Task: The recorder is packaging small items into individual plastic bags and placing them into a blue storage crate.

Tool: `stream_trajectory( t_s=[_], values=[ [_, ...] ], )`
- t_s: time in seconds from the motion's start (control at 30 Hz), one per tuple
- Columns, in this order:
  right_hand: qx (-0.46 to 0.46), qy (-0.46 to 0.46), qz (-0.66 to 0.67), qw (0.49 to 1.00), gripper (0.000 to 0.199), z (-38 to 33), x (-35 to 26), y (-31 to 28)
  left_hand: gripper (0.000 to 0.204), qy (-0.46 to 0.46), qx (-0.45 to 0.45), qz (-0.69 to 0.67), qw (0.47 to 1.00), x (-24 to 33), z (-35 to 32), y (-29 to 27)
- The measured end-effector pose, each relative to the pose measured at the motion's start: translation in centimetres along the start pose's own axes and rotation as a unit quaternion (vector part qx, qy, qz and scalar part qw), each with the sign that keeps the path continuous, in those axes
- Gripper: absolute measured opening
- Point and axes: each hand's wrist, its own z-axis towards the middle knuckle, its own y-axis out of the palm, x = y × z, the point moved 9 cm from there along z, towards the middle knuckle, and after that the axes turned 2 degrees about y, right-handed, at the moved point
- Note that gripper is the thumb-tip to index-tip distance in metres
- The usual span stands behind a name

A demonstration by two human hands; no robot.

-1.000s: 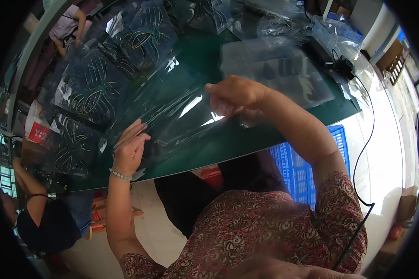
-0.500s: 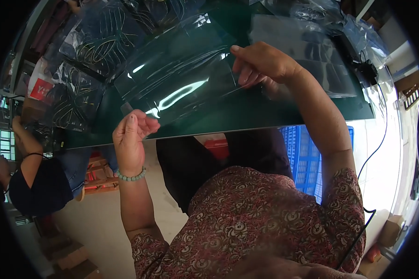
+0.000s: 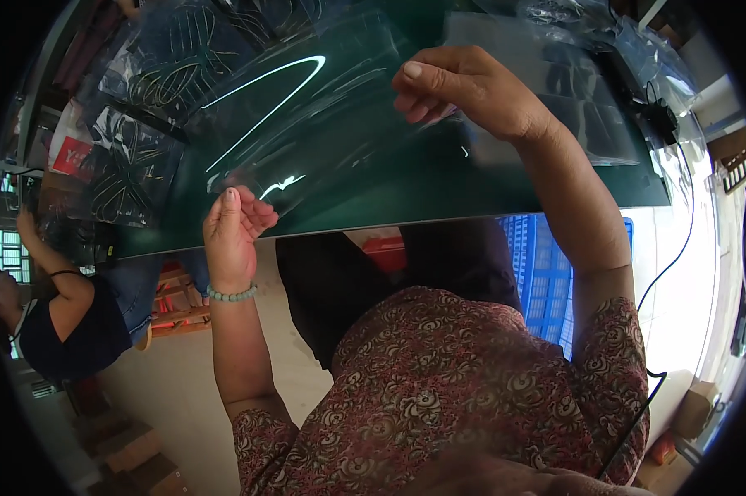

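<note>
Between my two hands a clear plastic sheet (image 3: 332,124), perhaps a flat bag, stretches over the green tabletop (image 3: 365,211), with bright reflections along its curve. My left hand (image 3: 236,236), a bead bracelet at the wrist, pinches the sheet's near left corner between thumb and fingers. On the other side my right hand (image 3: 476,91) has its thumb pressed toward curled fingers at the sheet's right edge. Just beyond the right hand lies a stack of clear plastic sheets (image 3: 547,91).
Clear bags of coiled wire (image 3: 129,169) cover the table's left side. A black plug adapter (image 3: 659,120) with a cable sits at the right edge. Below the table stands a blue crate (image 3: 547,277). Another person (image 3: 75,322) is at the left.
The sheet has shifted and its reflections have changed shape. My right hand has moved slightly up and left; my left hand has risen a little. Both keep their grip.
</note>
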Motion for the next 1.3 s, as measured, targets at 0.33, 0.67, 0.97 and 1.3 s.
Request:
stream_trajectory(
  t_s=[0.33, 0.67, 0.97, 1.3],
  values=[
    [0.039, 0.243, 0.029, 0.969, 0.046, 2.9, 5.9, 0.9, 0.035, 0.091, 0.032, -0.018, 0.995, 2.2, 1.0, 0.7],
    [0.231, 0.068, -0.242, 0.940, 0.037, 3.1, 2.5, -2.1, 0.026, 0.021, 0.065, 0.092, 0.993, 1.1, 2.2, 0.0],
    [0.031, -0.424, -0.470, 0.773, 0.046, -3.9, -6.0, 7.8, 0.026, -0.087, 0.029, 0.039, 0.995, 0.8, 4.5, -0.7],
    [-0.018, -0.335, -0.433, 0.837, 0.038, 1.1, -0.8, 8.3, 0.027, -0.150, 0.035, -0.023, 0.988, 0.1, 5.2, -1.6]
  ],
)
